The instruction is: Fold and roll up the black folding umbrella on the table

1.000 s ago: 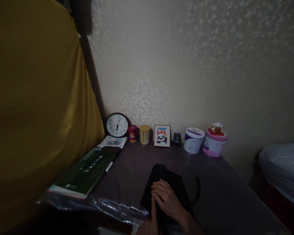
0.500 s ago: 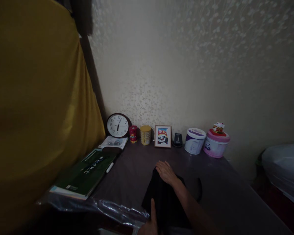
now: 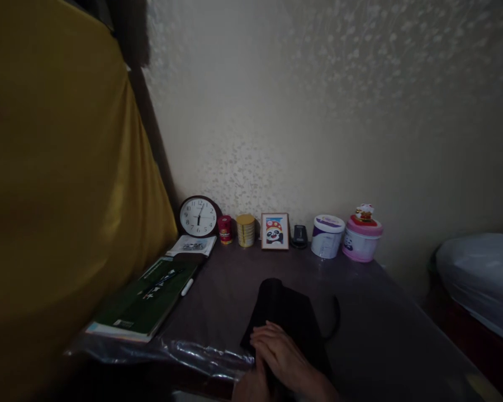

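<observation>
A black folded cloth (image 3: 287,312) lies on the dark table (image 3: 385,329) in front of me. My right hand (image 3: 279,352) rests flat on the cloth's near end, fingers stretched out and together. My left hand (image 3: 251,385) shows only partly at the bottom edge, touching the cloth's near left side under the right hand; its fingers are mostly hidden.
Along the wall stand a clock (image 3: 198,216), a red tin (image 3: 225,229), a gold tin (image 3: 246,229), a panda picture frame (image 3: 275,231), a white tub (image 3: 327,236) and a pink tub (image 3: 361,239). A green book (image 3: 146,296) and yellow curtain (image 3: 58,184) lie left; a plastic-covered bundle (image 3: 482,279) sits right.
My right hand slid from the cloth's near end to its far end and has come back to the near end. The view has shifted slightly.
</observation>
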The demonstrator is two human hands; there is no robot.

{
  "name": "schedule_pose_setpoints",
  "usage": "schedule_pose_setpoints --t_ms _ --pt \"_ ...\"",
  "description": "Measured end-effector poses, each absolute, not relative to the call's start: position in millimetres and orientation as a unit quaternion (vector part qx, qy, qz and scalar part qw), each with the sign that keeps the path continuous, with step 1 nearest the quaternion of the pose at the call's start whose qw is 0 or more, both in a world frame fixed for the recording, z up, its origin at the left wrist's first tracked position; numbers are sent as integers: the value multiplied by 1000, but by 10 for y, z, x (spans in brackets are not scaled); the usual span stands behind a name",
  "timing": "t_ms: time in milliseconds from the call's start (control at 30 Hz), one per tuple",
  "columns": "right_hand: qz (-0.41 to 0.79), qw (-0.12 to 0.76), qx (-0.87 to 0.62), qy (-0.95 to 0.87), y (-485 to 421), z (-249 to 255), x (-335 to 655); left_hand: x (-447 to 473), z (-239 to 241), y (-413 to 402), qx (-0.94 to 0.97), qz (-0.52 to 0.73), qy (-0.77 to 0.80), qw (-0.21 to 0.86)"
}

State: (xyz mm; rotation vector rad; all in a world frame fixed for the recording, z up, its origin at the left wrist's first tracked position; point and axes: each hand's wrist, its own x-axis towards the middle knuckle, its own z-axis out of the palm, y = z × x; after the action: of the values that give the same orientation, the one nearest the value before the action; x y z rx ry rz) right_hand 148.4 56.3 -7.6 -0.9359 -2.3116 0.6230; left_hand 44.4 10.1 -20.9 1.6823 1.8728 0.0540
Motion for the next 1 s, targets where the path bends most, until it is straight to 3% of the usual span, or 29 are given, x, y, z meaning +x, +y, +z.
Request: schedule_pose_setpoints --t_ms 100,233,400,667,1000 --pt "235 380 -439 -779 576 -155 1798 449 -179 57 651 30 700 291" --pt "139 469 -594 -639 776 -469 2351 464 -154 23 652 38 703 280" --pt "196 472 -628 -587 856 -700 2627 472 -173 16 652 43 704 277" --pt "406 519 -602 -452 825 -639 2567 472 -228 23 651 32 706 278" --pt "422 480 -587 -497 790 -516 2492 468 -227 27 639 32 711 291"
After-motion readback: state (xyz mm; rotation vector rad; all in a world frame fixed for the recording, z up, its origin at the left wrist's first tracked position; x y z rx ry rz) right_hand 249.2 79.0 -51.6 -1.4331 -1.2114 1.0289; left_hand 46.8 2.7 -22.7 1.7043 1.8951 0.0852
